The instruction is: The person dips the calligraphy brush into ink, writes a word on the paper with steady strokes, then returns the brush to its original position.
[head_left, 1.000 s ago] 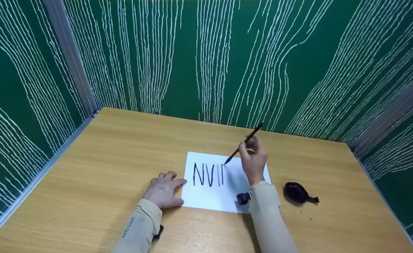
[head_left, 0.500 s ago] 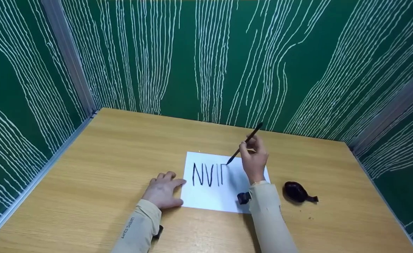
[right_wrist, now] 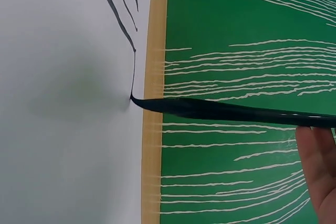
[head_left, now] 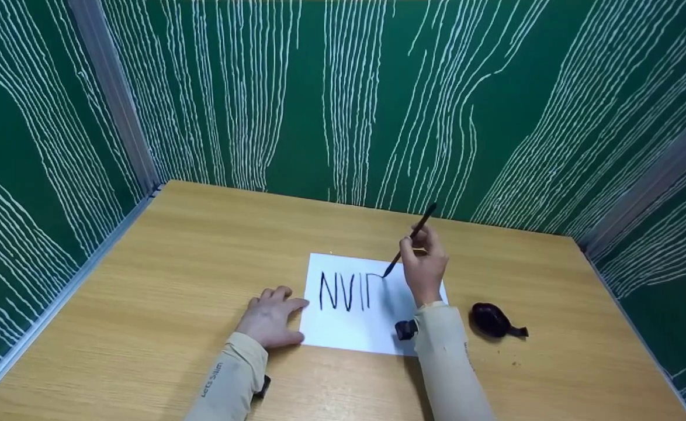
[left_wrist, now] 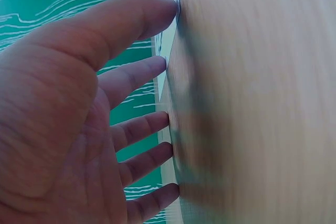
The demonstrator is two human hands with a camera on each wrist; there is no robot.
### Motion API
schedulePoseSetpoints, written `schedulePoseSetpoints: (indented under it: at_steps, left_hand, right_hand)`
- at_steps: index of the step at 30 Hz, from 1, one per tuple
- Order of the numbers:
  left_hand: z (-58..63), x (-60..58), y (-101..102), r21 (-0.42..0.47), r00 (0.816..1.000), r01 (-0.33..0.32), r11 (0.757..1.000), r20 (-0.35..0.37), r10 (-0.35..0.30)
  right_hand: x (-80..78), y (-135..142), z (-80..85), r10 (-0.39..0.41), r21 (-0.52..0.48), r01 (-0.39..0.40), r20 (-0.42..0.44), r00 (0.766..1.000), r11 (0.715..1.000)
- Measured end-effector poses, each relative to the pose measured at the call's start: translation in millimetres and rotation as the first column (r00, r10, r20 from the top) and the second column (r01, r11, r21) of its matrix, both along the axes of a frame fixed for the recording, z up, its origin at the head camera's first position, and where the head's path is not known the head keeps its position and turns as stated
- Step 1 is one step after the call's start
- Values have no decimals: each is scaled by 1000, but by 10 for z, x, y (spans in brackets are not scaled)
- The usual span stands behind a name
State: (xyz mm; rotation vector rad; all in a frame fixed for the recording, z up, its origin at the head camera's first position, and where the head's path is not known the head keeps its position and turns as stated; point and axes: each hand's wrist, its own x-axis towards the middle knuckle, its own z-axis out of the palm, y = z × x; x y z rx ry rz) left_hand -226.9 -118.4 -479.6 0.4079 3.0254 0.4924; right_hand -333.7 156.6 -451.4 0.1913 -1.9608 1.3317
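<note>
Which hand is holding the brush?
The right hand: it grips the brush, tip on the paper, while the left hand holds nothing, lying spread at the paper's left edge.

Got a light-brown wood-grain table here, with a white sheet of paper lying flat around the middle. Can also spot a left hand resting at the paper's left edge, plus a shiny dark oval thing with a stubby tail off to the right and some tiny specks just nearer.
</note>
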Motion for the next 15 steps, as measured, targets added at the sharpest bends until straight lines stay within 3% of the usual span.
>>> schedulePoseSetpoints:
  at_steps: [15]
  left_hand:
    - [21,8,1,0,1000,-7,1000,17,7]
  right_hand:
    - [37,9,37,-24,16,24,-15,1000,1000]
